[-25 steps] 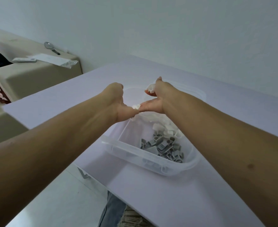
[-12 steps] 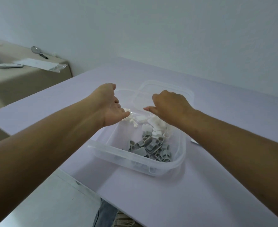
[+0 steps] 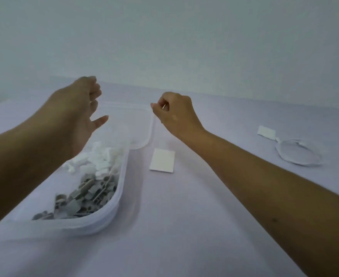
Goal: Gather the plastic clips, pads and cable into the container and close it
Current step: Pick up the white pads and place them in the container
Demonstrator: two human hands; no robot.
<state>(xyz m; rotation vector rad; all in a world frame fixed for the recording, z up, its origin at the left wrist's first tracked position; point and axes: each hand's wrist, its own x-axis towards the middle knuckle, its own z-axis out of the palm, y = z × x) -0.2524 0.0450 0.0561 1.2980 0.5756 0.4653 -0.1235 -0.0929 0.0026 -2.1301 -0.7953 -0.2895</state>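
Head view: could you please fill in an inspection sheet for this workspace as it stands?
Surface: lavender table.
Job's things: open clear container holds grey clips and white clips; lid lies behind it; near pad and far pad lie outside on the table.
Clutter: nothing seen.
Grippers: left hand above the container, loosely curled, empty; right hand pinches a white sliver, too small to identify.
Cables: coiled white cable on the table beside the far pad.
Surroundings: plain pale wall.
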